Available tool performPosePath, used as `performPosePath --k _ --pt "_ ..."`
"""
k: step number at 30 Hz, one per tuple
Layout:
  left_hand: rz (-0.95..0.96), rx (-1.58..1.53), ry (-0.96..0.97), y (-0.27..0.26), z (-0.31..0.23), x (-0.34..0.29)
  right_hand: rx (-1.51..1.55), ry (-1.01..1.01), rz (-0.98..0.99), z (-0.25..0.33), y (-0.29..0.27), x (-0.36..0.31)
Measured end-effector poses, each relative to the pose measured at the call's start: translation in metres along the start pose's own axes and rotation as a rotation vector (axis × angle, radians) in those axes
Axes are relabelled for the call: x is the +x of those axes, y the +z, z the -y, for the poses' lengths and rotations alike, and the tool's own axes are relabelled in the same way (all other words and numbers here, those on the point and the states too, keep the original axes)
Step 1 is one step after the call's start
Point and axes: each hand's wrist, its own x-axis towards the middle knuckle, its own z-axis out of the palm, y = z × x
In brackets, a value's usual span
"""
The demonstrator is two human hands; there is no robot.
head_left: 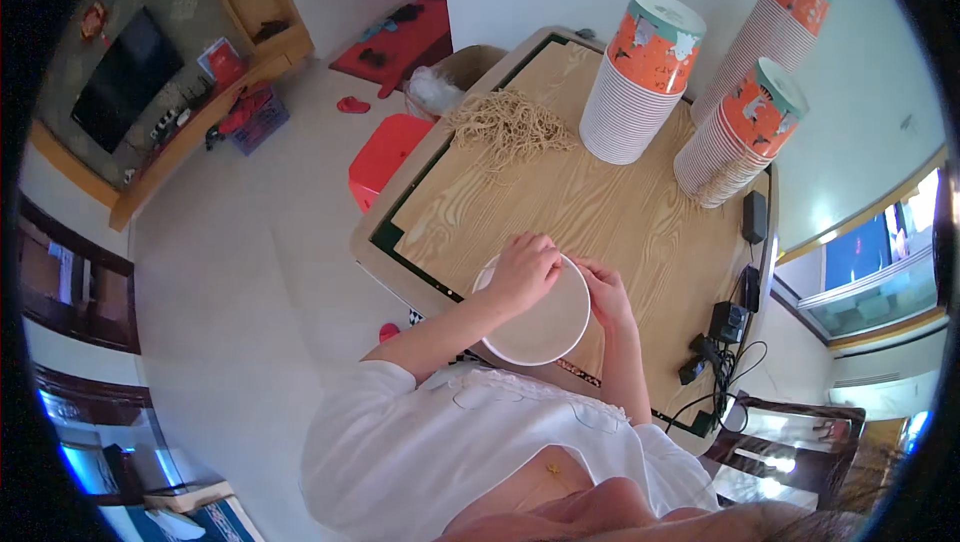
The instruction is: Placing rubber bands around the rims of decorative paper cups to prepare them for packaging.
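left hand [524, 274] — fingers curled at far rim of white tub [538, 327] | right hand [606, 294] — at rim's right side | wooden table [540, 204]: tan string heap [510, 128], three stacks of nested tubs [634, 92], black adapters [728, 322] with cables [719, 399] | red stool [388, 154] beside table

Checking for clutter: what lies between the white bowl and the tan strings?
In the head view, the left hand is over the far rim of the white bowl; beyond it, bare wood-grain tabletop reaches the tan strings.
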Motion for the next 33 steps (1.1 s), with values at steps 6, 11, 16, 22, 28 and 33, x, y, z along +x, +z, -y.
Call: performPosePath --k 6,11,16,22,28,33 --pt "-0.017 0.002 -0.017 -0.004 -0.002 -0.002 -0.208 -0.06 -0.031 0.01 0.011 0.002" --pt "0.017 -0.026 -0.034 -0.003 -0.003 -0.004 -0.279 -0.041 -0.034 0.016 0.011 0.002" --pt "-0.033 -0.021 -0.038 -0.007 -0.004 -0.009 -0.149 -0.081 -0.067 0.025 0.026 -0.005" --pt "-0.031 0.007 -0.044 -0.006 -0.006 -0.013 -0.194 -0.062 0.006 0.017 0.019 -0.008" --pt "-0.034 -0.02 -0.035 -0.007 -0.015 -0.017 -0.242 -0.149 -0.08 0.006 0.019 -0.012" --pt "-0.031 -0.01 -0.051 -0.008 -0.015 -0.024 -0.052 -0.182 -0.161 0.011 0.031 -0.014"
